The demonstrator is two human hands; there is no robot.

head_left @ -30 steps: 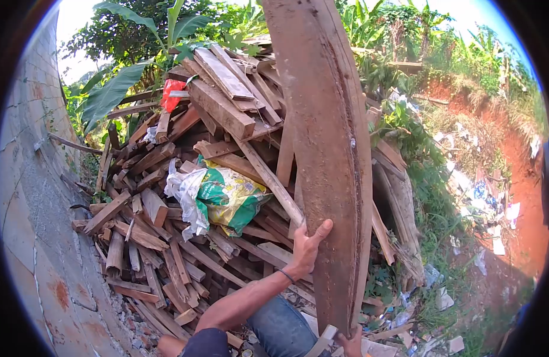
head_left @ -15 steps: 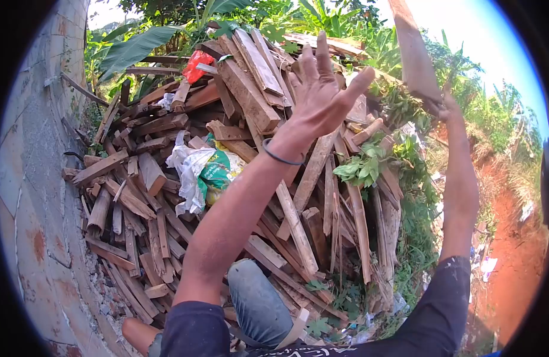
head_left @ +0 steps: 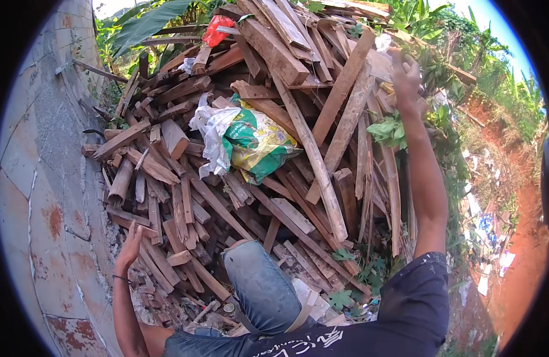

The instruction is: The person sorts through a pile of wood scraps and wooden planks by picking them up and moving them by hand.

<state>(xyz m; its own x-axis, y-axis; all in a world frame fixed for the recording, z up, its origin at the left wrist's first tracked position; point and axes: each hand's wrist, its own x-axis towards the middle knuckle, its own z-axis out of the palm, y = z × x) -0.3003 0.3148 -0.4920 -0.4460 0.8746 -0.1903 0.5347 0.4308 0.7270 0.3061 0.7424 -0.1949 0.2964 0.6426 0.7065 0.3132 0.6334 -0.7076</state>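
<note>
My left hand [head_left: 129, 247] is at the lower left, fingers stretched and holding nothing, close to the ends of several short wood offcuts [head_left: 157, 220]. At the upper right my right hand [head_left: 406, 77] is raised, its fingers loosely bent and apart with no wood in them. To the left of it, a broad brown plank [head_left: 344, 89] slants across the top of the wood pile [head_left: 185, 196]. A long pale batten [head_left: 313, 154] leans nearby. Green leaves [head_left: 388, 131] overlap the pile beneath my right wrist.
A green, yellow and white plastic sack [head_left: 259, 140] lies on the pile, with a red plastic bag [head_left: 218, 31] higher up. A stained wall [head_left: 48, 208] borders the left. Scattered litter [head_left: 488, 238] and red soil [head_left: 521, 268] lie at the right. My bent knee [head_left: 262, 285] is in front.
My right hand has let go of the plank it held up and has come down leftward. A broad plank now shows on the pile. My left hand has dropped from the upper middle to the lower left.
</note>
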